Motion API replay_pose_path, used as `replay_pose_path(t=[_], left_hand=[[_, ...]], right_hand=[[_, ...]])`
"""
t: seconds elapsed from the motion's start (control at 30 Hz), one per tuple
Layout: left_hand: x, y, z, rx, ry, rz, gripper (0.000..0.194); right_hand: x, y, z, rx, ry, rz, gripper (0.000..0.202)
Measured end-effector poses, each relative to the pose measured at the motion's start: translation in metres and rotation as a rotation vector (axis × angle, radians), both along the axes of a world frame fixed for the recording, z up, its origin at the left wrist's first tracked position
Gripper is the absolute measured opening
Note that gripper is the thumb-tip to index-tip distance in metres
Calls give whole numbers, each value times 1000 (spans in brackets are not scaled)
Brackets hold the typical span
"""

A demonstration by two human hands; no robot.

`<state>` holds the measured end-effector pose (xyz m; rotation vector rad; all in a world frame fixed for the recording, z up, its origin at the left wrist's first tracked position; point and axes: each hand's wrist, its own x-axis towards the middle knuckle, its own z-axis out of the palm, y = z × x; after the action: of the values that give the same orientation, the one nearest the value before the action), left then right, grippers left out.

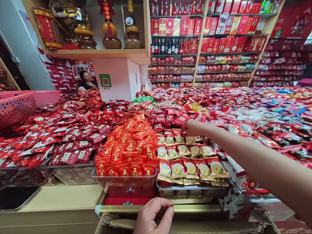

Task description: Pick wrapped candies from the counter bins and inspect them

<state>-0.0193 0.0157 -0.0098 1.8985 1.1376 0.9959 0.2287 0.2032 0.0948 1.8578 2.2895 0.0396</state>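
Note:
Above the near edge of an open cardboard box [218, 229] is my left hand [153, 224], its thumb and index finger curled together; whatever may be between the fingertips is too small to name. My right hand [194, 128] reaches over the back rows of gold-and-red wrapped candies [190, 166], which lie in neat rows in a clear plastic bin [189, 190]. Its fingers point down and are too small and partly hidden to show a hold. Left of these rows, bright red packets [128, 148] are heaped in another clear bin [127, 186].
Piles of dark red packets [72, 144] spread to the left, mixed wrapped sweets [274, 115] to the right. A pink basket [1, 111] and a black tablet [10, 197] are at the left. Behind stand a white pillar [114, 78], shelves [199, 54] and a seated person [86, 81].

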Motion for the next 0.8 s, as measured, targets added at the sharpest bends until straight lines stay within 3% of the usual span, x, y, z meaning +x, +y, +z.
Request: replay_pose_path(t=[0.23,0.37,0.47,0.57,0.63,0.67,0.7,0.73,0.8], left_hand=[[2,-1,0,79,28,-29,9],[1,-1,0,101,30,-37,9],[-2,-3,-4,125,28,-67,9],[-5,-8,-11,130,-57,-132,11],[-7,-10,-16,113,-135,-138,13],[-6,-10,-17,109,-153,-125,14],[-6,-10,-18,115,-150,-103,13],[-5,-9,-18,133,-128,-84,13],[-4,-9,-16,204,-66,-66,12]], right_hand=[[-6,-3,-5,12,66,32,20],[-13,-11,7,65,137,16,18],[-28,-45,26,117,245,55,20],[-48,-112,35,44,395,207,23],[-59,-162,23,-160,504,377,17],[-64,-184,12,-323,662,474,14],[-68,-202,-2,-442,853,470,13],[-72,-216,-18,-368,1048,354,11],[-81,-231,-49,-308,1194,234,14]])
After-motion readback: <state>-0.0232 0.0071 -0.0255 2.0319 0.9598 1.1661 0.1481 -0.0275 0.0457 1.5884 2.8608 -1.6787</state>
